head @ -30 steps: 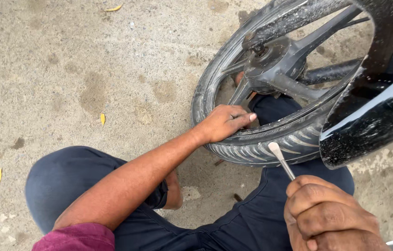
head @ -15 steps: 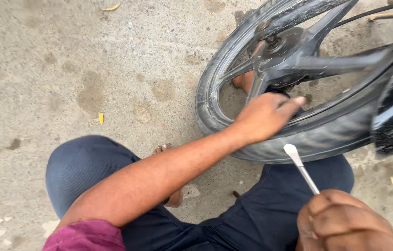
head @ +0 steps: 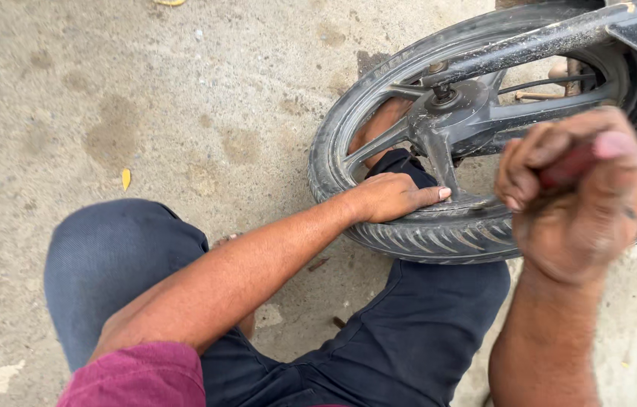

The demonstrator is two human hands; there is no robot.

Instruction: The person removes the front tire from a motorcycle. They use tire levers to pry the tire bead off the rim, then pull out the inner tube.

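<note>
On the concrete ground, the tyre (head: 424,237) sits on its wheel, seemingly unopened. Left hand (head: 390,197) lies flat and open on the tread. Right hand (head: 571,192), blurred, is fisted around what may be a red tool handle (head: 567,164), raised above.

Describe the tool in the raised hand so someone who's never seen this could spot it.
Start at the black motorcycle wheel on the concrete, then look right to the blurred right hand raised before it. The tool is the reddish handle clenched in that fist; the left hand, resting on the tyre, holds nothing.
</note>
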